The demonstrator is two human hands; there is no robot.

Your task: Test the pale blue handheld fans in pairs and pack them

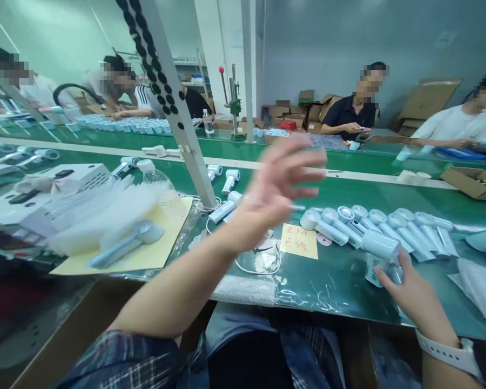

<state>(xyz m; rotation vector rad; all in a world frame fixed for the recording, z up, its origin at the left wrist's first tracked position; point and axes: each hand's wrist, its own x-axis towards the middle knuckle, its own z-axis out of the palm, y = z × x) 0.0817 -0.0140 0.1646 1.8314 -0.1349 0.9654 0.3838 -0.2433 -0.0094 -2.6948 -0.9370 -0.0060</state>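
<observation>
Right hand (413,292) grips a pale blue handheld fan (378,254) upright on the green counter (340,281), just right of the yellow note (299,241). Left hand (275,189), fingers spread and empty, hovers blurred above the note. Further fans (389,224) lie in a row behind it.

Green conveyor workbench (348,189) crossing the room; pale grey wall (328,43) at far side, cardboard boxes (308,108) stacked against it.
</observation>
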